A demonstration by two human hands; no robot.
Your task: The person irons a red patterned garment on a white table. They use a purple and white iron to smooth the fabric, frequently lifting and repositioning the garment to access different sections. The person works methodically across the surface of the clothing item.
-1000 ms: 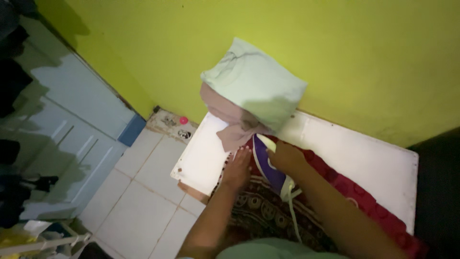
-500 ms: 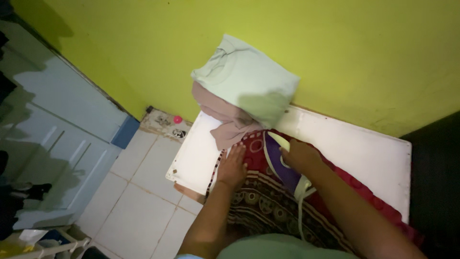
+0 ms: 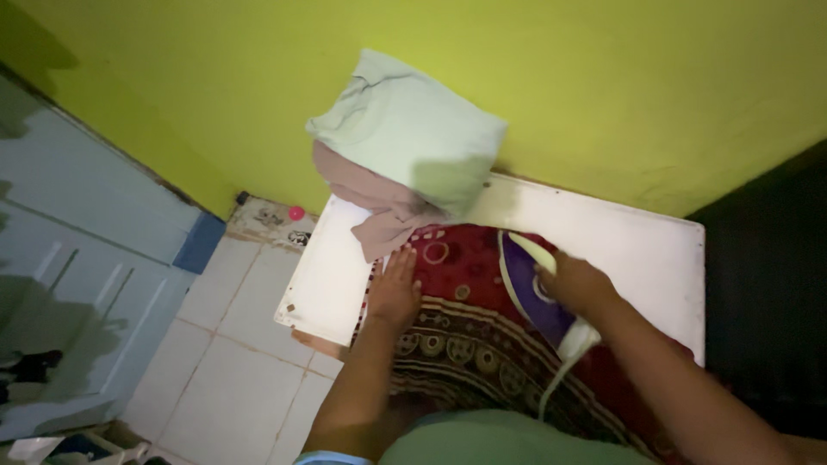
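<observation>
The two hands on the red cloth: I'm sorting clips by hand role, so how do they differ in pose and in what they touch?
The left hand lies flat, fingers spread, pressing on the red patterned cloth; the right hand is curled around the handle of the purple iron. The left hand sits near the cloth's left edge, close to the folded clothes; the right hand is further right, over the cloth's middle. Both are bare and over the white board.
</observation>
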